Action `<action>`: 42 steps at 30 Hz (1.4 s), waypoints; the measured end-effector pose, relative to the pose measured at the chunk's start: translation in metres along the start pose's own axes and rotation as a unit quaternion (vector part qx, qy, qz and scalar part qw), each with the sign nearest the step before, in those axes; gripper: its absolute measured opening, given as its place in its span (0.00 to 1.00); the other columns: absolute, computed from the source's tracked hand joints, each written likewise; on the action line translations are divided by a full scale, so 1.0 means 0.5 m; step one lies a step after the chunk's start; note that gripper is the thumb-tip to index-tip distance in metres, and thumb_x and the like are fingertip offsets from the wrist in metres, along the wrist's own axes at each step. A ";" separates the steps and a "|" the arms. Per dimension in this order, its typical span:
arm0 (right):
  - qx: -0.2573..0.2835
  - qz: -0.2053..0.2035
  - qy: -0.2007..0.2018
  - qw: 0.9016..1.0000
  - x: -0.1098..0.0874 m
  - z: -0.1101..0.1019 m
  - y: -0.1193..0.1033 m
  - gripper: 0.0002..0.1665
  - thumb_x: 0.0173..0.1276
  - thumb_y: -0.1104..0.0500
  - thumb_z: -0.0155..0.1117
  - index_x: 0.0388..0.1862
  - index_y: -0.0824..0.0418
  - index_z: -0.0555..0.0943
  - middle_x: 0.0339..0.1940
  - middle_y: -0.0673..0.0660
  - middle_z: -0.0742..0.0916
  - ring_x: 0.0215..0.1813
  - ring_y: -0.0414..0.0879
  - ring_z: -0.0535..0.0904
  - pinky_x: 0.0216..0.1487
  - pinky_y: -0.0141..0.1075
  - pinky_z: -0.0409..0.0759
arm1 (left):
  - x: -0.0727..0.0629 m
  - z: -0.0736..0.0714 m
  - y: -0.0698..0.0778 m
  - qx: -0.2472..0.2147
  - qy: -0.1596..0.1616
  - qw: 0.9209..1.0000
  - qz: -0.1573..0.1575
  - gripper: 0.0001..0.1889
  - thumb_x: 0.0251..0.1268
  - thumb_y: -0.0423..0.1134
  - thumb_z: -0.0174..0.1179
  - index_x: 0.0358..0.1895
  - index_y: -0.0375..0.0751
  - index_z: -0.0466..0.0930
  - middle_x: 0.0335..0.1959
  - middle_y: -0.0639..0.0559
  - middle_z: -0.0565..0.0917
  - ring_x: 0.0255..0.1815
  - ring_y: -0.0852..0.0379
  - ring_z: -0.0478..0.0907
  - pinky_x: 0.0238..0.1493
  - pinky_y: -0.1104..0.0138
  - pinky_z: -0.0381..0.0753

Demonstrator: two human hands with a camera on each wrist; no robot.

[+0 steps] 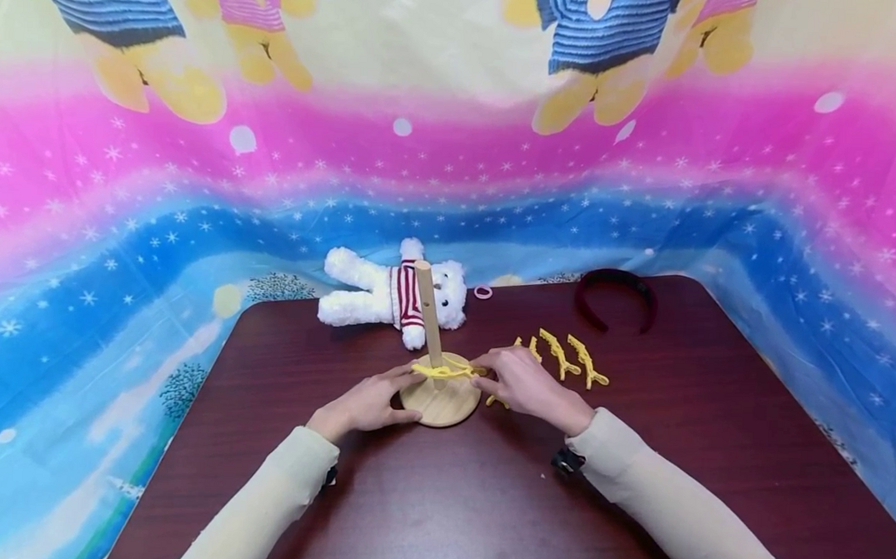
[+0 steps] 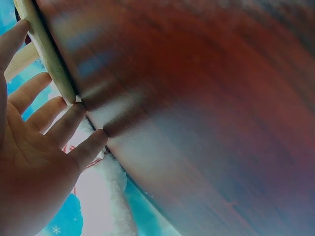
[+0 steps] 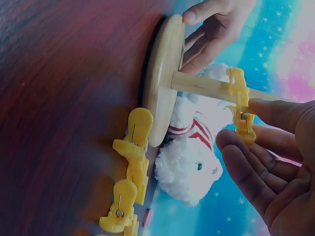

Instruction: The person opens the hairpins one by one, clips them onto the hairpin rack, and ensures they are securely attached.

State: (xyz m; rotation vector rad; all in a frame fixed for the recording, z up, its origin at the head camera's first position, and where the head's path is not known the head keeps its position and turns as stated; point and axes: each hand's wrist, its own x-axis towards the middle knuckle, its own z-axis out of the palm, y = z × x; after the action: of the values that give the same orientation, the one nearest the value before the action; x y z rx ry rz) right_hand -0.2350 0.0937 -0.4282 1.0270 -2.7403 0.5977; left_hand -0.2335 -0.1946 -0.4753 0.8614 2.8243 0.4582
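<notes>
A round wooden base with an upright wooden post stands on the table. My left hand lies at the base's left edge, its fingers fairly straight and thumb at the rim. My right hand pinches a yellow hair clip by its handle end between thumb and fingers. The clip's long toothed arms lie across the post, partway up from the base. Other yellow clips lie on the table beside the base, partly hidden by the right hand in the head view.
A white teddy bear in a striped top lies behind the post. To the right of it are a small pink ring, several yellow clips and a dark red headband. A printed cloth backdrop surrounds the dark table.
</notes>
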 end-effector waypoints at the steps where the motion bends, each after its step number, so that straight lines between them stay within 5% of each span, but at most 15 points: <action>1: 0.000 0.003 0.000 1.000 0.002 0.003 -0.001 0.15 0.68 0.53 0.69 0.49 0.58 0.88 0.40 0.54 0.91 0.35 0.44 0.83 0.36 0.35 0.77 | 0.000 0.000 0.000 0.001 0.000 1.000 0.001 0.35 0.65 0.58 0.63 0.73 0.49 0.70 0.76 0.43 0.66 0.72 0.44 0.71 0.69 0.52 0.73; 11: 0.020 0.010 0.006 1.000 0.014 0.022 -0.011 0.13 0.68 0.55 0.69 0.47 0.60 0.88 0.39 0.54 0.91 0.36 0.46 0.85 0.38 0.36 0.79 | 0.002 0.004 -0.004 0.008 0.009 1.000 0.016 0.33 0.65 0.57 0.64 0.70 0.48 0.73 0.73 0.41 0.70 0.70 0.44 0.73 0.68 0.53 0.74; 20: 0.017 0.012 0.023 1.000 0.021 0.034 -0.016 0.08 0.66 0.55 0.70 0.40 0.57 0.89 0.30 0.49 0.89 0.26 0.37 0.75 0.29 0.31 0.71 | 0.001 0.001 -0.001 0.006 0.005 1.000 0.016 0.33 0.65 0.57 0.64 0.71 0.48 0.73 0.75 0.39 0.68 0.73 0.43 0.69 0.69 0.51 0.73; 42: 0.014 0.045 0.014 0.999 0.031 0.037 -0.011 0.14 0.62 0.53 0.73 0.43 0.60 0.88 0.28 0.53 0.89 0.24 0.37 0.75 0.28 0.30 0.73 | -0.002 0.001 -0.003 0.004 0.003 1.000 0.019 0.34 0.67 0.58 0.62 0.74 0.53 0.69 0.80 0.45 0.60 0.71 0.42 0.71 0.67 0.51 0.74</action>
State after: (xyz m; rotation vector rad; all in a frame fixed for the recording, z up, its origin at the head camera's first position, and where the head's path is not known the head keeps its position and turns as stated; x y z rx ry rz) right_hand -0.2430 0.0732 -0.4391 0.8971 -2.7737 0.6605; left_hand -0.2333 -0.1964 -0.4763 0.9181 2.8219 0.4547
